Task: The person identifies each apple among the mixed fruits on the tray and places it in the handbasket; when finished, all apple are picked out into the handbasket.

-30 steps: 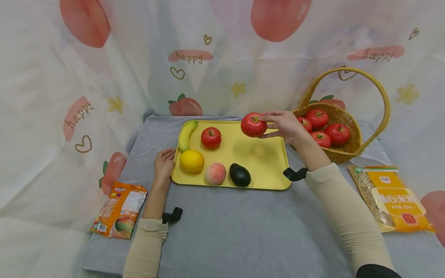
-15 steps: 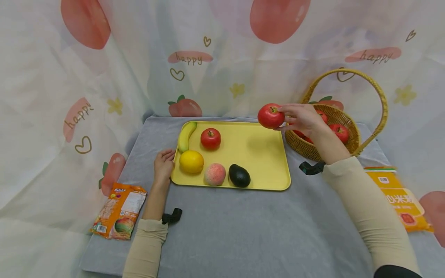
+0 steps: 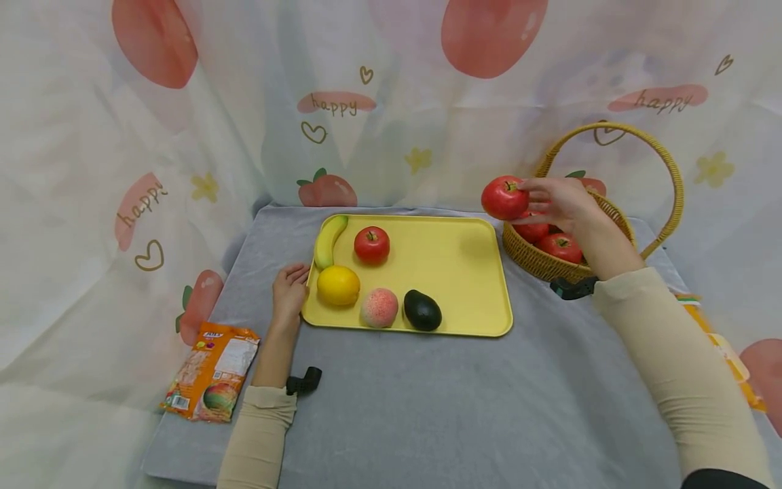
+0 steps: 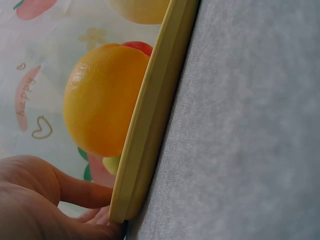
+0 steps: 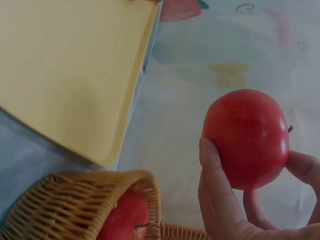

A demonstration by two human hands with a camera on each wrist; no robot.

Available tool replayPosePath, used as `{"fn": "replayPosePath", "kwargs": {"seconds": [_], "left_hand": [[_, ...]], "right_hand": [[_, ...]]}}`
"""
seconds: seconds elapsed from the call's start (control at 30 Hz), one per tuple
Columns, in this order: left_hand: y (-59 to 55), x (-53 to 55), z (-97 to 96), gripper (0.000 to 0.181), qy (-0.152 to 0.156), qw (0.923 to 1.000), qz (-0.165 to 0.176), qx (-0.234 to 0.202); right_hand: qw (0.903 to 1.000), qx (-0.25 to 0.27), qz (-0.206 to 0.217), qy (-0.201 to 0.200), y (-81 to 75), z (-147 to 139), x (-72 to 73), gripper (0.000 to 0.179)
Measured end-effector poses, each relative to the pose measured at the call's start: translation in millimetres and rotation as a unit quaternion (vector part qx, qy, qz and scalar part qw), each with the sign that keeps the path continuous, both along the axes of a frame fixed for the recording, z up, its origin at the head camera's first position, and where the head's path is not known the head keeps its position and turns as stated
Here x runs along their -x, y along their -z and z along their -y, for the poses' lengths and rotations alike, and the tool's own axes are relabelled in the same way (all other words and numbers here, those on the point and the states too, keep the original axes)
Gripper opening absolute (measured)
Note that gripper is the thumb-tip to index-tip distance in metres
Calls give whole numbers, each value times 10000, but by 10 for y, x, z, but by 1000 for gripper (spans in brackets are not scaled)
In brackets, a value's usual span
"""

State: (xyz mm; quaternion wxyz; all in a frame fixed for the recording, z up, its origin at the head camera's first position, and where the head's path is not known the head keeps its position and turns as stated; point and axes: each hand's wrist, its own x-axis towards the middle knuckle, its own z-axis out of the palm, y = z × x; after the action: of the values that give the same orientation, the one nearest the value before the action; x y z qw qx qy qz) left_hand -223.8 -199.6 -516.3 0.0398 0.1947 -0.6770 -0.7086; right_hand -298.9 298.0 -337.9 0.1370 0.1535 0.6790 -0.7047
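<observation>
My right hand (image 3: pixel 562 202) holds a red apple (image 3: pixel 504 197) in its fingertips, raised above the left rim of the wicker basket (image 3: pixel 531 260). In the right wrist view, thumb and fingers grip this apple (image 5: pixel 246 140) from opposite sides. Several more red apples (image 3: pixel 560 248) lie in the basket, partly hidden by the hand. My left hand (image 3: pixel 289 291) pinches the left edge of the yellow tray (image 3: pixel 470 285); the left wrist view shows thumb and fingers at its rim (image 4: pixel 145 130). On the tray are a banana (image 3: pixel 328 241), an apple (image 3: pixel 371 245), a lemon (image 3: pixel 339 285), a peach (image 3: pixel 380 308) and an avocado (image 3: pixel 422 310).
An orange snack bag (image 3: pixel 211 372) lies at the table's left. Another yellow-orange packet (image 3: pixel 742 367) at the right is mostly covered by the right sleeve. The basket's tall handle (image 3: pixel 672 163) arches up beside the right hand. A patterned curtain (image 3: pixel 391 136) hangs behind the grey table (image 3: pixel 427 407).
My right hand has carried the apple rightward and slightly up, from over the tray to the basket's left rim. The left hand has stayed at the tray's edge.
</observation>
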Motion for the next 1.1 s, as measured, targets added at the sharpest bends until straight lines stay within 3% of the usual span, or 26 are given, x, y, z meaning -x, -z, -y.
{"fn": "replayPosePath", "kwargs": {"seconds": [0.4,0.63,0.83,1.1], "left_hand": [[1,3,3,56,-11,10000,24,69],[13,9,12,58,67,10000,60,31],[-3,9,8,59,58,9999,105,22],[-15,5,0,60,35,9999,134,40]], "right_hand": [[9990,312,301,137,3,-320,135,46],[9973,646,224,250,-7,-475,186,24],[9972,504,272,477,-20,-565,226,9],[9967,323,472,570,84,-723,375,13]]}}
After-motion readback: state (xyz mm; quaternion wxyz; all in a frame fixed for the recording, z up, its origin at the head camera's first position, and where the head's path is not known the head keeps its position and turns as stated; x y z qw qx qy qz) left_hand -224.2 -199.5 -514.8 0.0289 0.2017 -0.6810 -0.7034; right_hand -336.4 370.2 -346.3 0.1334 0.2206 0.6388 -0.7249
